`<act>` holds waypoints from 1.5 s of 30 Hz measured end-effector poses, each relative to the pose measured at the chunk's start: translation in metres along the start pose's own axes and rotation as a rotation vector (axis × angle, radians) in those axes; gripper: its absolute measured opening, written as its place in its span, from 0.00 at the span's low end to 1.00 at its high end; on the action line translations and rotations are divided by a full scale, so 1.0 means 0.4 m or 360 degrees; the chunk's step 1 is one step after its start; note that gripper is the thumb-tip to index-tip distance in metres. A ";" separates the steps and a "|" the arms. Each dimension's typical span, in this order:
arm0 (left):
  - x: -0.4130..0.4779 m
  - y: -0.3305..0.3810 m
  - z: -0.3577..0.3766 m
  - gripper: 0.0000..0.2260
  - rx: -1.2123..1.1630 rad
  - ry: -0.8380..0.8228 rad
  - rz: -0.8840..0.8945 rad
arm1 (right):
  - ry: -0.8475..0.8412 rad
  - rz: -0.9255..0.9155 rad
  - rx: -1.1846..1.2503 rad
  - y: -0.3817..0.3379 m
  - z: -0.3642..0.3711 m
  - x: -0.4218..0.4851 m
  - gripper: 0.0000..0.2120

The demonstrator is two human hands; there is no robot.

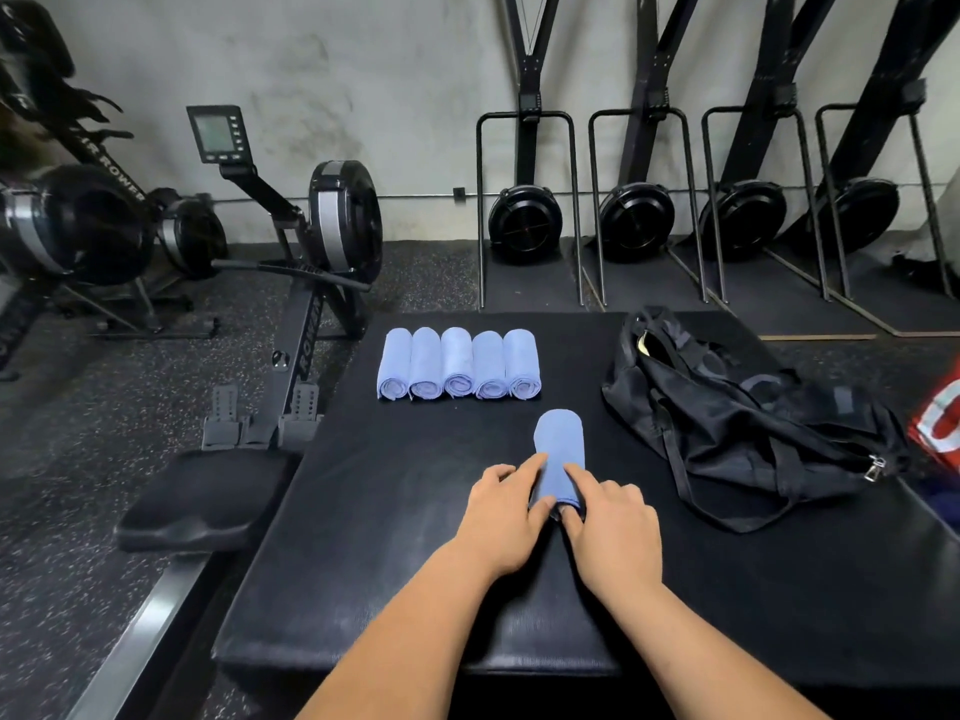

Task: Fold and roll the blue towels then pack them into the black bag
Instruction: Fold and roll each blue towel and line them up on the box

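Note:
A rolled blue towel (560, 449) lies on the black padded platform (405, 537), its length pointing away from me. My left hand (506, 517) grips its near end from the left, thumb and fingers curled against the roll. My right hand (608, 522) pinches the same end from the right. Several more rolled blue towels (459, 363) lie side by side in a row at the platform's far edge. The black bag (737, 418) slumps on the platform to the right, its top open and its straps trailing toward me.
A rowing machine (291, 283) with a black seat (202, 496) stands left of the platform, more rowers behind it. Upright ski machines (527, 220) line the far wall. A red and white object (940, 423) sits at the right edge.

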State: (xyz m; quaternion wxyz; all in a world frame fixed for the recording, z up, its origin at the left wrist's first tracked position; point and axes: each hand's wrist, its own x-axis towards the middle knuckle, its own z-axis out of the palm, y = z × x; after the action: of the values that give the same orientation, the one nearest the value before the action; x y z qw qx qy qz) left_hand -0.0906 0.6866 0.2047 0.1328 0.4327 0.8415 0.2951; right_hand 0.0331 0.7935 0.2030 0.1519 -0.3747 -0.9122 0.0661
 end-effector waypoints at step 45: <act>0.177 -0.107 0.033 0.36 0.0388 0.0479 -0.0094 | -0.0303 0.0041 0.0083 -0.038 0.166 0.587 0.33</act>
State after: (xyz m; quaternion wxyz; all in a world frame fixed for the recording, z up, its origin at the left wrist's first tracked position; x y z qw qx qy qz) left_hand -0.1539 0.7296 0.1705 -0.0395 0.3717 0.8936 0.2484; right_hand -0.1566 0.9475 0.1971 0.0733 -0.3744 -0.9156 0.1269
